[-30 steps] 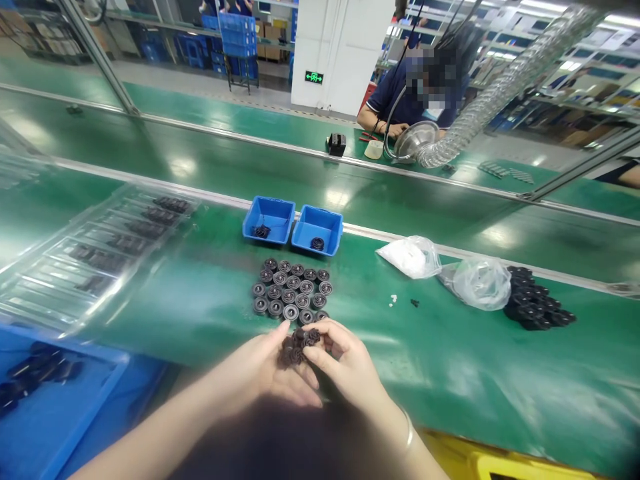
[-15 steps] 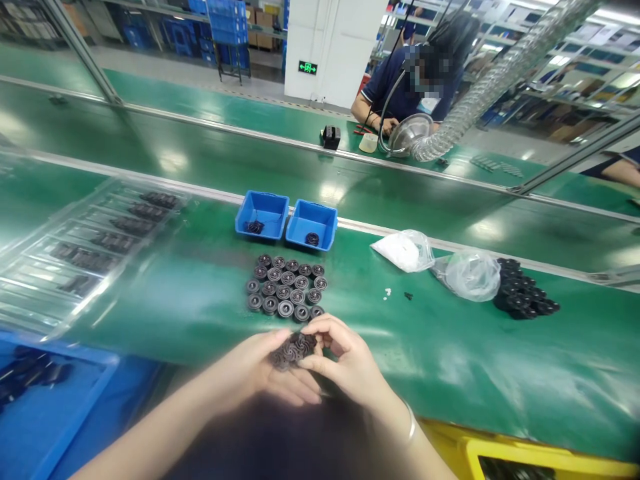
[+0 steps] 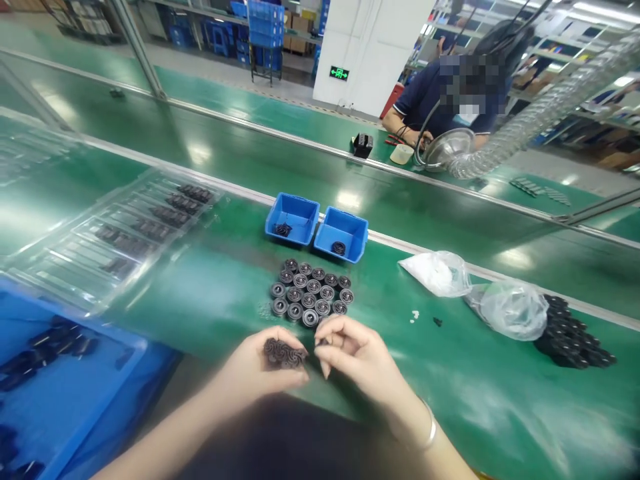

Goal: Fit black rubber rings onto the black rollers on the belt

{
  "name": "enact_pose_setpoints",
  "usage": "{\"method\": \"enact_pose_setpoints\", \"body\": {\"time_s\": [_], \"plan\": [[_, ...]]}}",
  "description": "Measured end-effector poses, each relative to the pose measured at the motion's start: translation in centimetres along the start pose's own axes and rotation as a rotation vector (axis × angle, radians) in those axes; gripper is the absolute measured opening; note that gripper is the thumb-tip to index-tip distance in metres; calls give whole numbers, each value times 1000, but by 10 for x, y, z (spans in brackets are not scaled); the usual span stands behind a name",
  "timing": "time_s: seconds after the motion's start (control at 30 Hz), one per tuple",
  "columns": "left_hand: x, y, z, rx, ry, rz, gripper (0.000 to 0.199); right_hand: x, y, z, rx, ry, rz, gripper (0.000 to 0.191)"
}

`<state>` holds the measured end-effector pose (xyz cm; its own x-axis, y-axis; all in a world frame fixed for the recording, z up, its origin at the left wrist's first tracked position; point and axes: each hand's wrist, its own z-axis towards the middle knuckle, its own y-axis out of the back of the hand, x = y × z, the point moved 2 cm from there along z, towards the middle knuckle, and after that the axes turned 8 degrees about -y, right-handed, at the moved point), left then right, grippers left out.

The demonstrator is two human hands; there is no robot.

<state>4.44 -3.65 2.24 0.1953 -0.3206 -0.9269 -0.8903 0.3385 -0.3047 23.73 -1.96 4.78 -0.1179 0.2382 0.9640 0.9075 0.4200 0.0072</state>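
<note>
Several dark swirl-patterned parts point(image 3: 284, 353) lie in my left hand point(image 3: 255, 370), its fingers and thumb curled round them. Close by on the right, my right hand point(image 3: 357, 350) is pinched on a small dark piece, mostly hidden by the fingertips. Just beyond both hands, rows of round black parts point(image 3: 313, 287) stand on the green table point(image 3: 215, 287). My right hand is nearest to the front right of these rows and covers part of them.
Two blue bins point(image 3: 341, 233) with a few dark parts stand behind the rows. Plastic bags point(image 3: 515, 308) and a black pile point(image 3: 573, 333) lie at right. Clear trays point(image 3: 115, 247) and a blue crate point(image 3: 100, 393) are at left. A person point(image 3: 450, 93) sits opposite.
My right hand has drawn away from the parts in my left hand, leaving a gap between them. The left fingers have curled up round the parts. The camera view has shifted left.
</note>
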Motion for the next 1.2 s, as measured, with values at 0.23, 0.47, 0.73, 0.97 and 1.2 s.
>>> {"method": "enact_pose_setpoints", "body": {"time_s": [0.23,0.47,0.73,0.97,1.2], "plan": [[1,32,-3,-113,6,-112,27,34,-2,66,-102,351,-721,16],[-3,49,-6,-237,20,-83,31,30,-19,104,16,406,-957,22],[0,59,1,-235,44,-219,36,28,-20,108,58,404,-1051,25],[5,59,6,-261,36,-277,40,34,-21,112,108,420,-1098,26],[-6,60,7,-265,21,-110,33,35,-22,111,127,415,-1097,28]]}}
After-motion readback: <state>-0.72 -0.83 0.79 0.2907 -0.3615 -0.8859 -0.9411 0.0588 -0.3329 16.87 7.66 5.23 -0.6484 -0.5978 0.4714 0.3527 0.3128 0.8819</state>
